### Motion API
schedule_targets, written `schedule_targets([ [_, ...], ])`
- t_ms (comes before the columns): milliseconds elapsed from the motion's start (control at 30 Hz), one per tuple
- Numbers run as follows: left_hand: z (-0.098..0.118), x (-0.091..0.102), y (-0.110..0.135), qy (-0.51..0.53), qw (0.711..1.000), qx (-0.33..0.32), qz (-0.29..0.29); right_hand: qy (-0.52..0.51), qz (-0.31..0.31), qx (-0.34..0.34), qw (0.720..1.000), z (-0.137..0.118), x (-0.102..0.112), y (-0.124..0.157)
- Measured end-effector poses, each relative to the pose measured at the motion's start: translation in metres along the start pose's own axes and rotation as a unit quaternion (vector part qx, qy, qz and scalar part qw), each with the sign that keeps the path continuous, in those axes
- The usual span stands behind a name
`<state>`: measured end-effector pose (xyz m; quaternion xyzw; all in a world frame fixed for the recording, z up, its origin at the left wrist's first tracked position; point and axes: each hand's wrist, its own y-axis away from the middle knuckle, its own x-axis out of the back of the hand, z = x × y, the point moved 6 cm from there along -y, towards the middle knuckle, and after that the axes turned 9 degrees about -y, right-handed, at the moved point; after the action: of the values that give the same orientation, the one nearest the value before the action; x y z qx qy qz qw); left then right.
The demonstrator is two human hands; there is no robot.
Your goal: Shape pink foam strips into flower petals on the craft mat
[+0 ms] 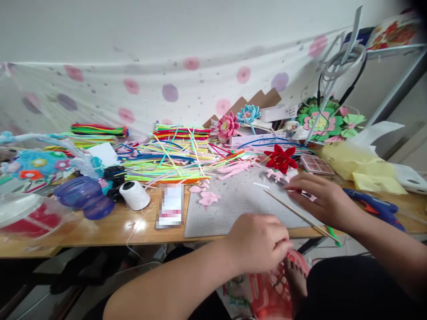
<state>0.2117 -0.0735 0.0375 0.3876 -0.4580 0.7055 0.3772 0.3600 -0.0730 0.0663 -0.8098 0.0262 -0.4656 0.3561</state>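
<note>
My left hand (256, 242) hangs at the table's front edge, its fingers curled closed. What they may hold is hidden. Over the right part of a grey mat (230, 222), my right hand (323, 200) stretches its fingers out beside small pale-pink pieces (274, 174), partly covered by the hand. A thin wooden stick (290, 207) lies slantwise on the mat, close under that hand. Just behind the fingers is a red fuzzy flower (280, 159). Pink petal-shaped pieces (209, 199) rest at the mat's left side, and a short white strip (261, 185) near its middle.
Bundles of coloured pipe cleaners (167, 166) spread along the back. Left of the mat stand a white thread spool (134, 195) and a purple container (85, 198). A blue glue gun (373, 206) lies at right, near yellow wrapping (353, 164). A metal shelf post (328, 89) rises behind.
</note>
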Motion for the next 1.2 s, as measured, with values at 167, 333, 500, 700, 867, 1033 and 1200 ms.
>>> schedule_targets([
  [167,-0.055,0.012,-0.046,-0.069,0.993,0.055,0.08,-0.017,0.021,-0.002,1.0,0.027,-0.004,-0.017],
  [333,-0.099,0.009,-0.054,-0.075,0.976,0.092,0.181,-0.008,0.022,-0.043,0.999,0.059,0.001,-0.015],
  [500,-0.118,-0.007,-0.045,-0.008,0.98,0.108,0.165,0.027,0.035,-0.114,0.993,0.101,0.014,-0.011],
  [700,-0.117,-0.014,-0.049,0.032,0.989,0.092,0.11,0.028,-0.148,-0.149,0.977,0.106,-0.018,-0.015],
  [867,-0.127,-0.015,-0.049,0.035,0.985,0.137,0.095,0.069,-0.291,-0.173,0.938,0.094,-0.056,0.008],
  [1033,-0.13,-0.02,-0.05,0.019,0.987,0.152,0.047,0.123,-0.295,-0.172,0.932,0.096,-0.075,0.026],
  [1200,-0.132,-0.022,-0.05,0.033,0.985,0.166,0.026,0.103,-0.274,-0.185,0.938,0.092,-0.076,0.021],
])
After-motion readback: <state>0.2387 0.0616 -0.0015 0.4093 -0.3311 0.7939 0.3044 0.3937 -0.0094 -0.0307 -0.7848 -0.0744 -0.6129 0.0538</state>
